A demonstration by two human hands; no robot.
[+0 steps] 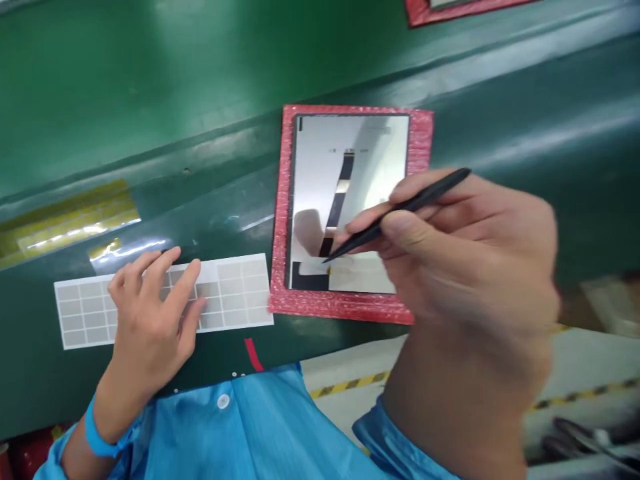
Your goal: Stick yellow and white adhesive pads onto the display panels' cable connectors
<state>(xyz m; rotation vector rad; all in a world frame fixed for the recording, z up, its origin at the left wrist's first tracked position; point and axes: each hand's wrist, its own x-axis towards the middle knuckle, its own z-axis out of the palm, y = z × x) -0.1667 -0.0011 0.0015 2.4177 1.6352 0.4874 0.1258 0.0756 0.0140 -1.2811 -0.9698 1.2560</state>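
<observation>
My right hand (465, 260) is closed on black tweezers (400, 212), pinched like a pen. Their tip touches the lower end of a dark flex strip (336, 207) on a shiny grey panel (370, 160). The panel lies in a red foam tray (345, 307) on the green bench. My left hand (150, 313) lies flat with fingers spread on a white sheet of small grey rectangular stickers (240, 290), left of the tray.
The green bench surface (150, 100) slopes across the view. Yellow tape strips (65, 223) are stuck at its left. Another red tray (450, 10) shows at the top edge. Below the bench edge is a floor with striped yellow-black tape (345, 385).
</observation>
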